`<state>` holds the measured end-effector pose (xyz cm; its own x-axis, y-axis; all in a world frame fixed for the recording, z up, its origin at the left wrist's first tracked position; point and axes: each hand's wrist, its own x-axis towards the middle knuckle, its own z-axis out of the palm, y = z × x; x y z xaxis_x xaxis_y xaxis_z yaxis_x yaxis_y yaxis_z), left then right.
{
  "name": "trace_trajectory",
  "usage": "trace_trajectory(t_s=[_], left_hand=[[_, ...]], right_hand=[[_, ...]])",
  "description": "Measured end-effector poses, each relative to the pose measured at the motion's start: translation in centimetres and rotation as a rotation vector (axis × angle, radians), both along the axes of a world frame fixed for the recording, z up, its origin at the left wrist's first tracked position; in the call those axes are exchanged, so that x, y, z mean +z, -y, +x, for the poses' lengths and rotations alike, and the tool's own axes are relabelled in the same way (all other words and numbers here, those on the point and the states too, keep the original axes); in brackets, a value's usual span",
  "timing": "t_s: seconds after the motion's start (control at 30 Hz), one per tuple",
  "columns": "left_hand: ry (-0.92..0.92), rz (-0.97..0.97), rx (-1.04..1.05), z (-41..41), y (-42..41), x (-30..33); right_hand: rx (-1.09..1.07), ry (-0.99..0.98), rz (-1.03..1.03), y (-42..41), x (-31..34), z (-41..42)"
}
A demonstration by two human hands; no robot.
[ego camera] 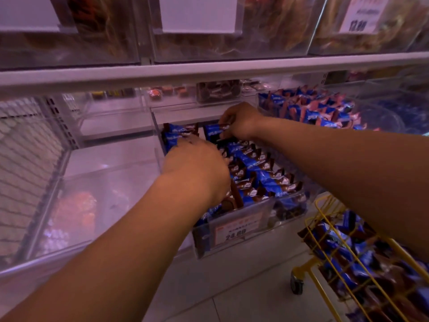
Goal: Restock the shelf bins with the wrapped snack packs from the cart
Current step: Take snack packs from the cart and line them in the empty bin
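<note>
Both hands are working inside the clear bin (253, 226). Right hand (241, 122) is pinching 1 snack pack (214, 131) at the back row. Left hand (195, 163) is pressing down on packs beneath it, grip unclear. Risk: the standing rows just nearer than the right hand are toppling if nudged. More packs are waiting in the cart (325, 219), below the right forearm.

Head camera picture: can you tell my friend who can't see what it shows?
Two hands reach into a clear shelf bin of blue snack packs; the right hand pinches one pack, the left hand rests on others. A yellow cart holds more.
</note>
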<state>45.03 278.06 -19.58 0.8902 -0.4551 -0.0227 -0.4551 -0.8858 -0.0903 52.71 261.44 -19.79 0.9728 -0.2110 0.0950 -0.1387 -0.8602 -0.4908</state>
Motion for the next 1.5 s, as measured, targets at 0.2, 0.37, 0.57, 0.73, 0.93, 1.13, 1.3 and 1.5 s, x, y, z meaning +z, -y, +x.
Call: trace_trajectory(t_s=[0.2,0.37,0.57,0.73,0.93,1.13,1.3,1.5], left_hand=[[0.051,0.304,-0.094,-0.3,0.3,0.3],[0.078,0.295,-0.087,0.1,0.2,0.3],[0.037,0.302,-0.088,0.4,0.5,0.2],[-0.031,0.098,-0.057,0.4,0.4,0.7],[0.246,-0.551,-0.408,-3.3,7.4,2.7],[-0.087,-0.309,-0.927,-10.7,15.9,-0.8],[-0.39,0.207,-0.888,-12.4,18.9,-1.7],[-0.426,0.462,-0.809,-15.1,21.8,-3.6]], right_hand=[[0.065,0.093,-0.122,-0.7,-1.9,4.2],[0.091,0.186,-0.222,-0.2,-2.7,4.7],[0.185,0.052,-0.127,-0.6,-2.9,3.8],[0.275,-0.041,-0.254,0.8,0.4,-0.7],[0.258,0.342,-0.402,7.9,4.5,-17.8],[0.126,-0.48,-0.277,15.6,1.4,-32.5],[0.065,-0.59,-0.067,18.2,-0.7,-37.1],[0.197,-0.995,0.014,17.7,-1.5,-39.3]])
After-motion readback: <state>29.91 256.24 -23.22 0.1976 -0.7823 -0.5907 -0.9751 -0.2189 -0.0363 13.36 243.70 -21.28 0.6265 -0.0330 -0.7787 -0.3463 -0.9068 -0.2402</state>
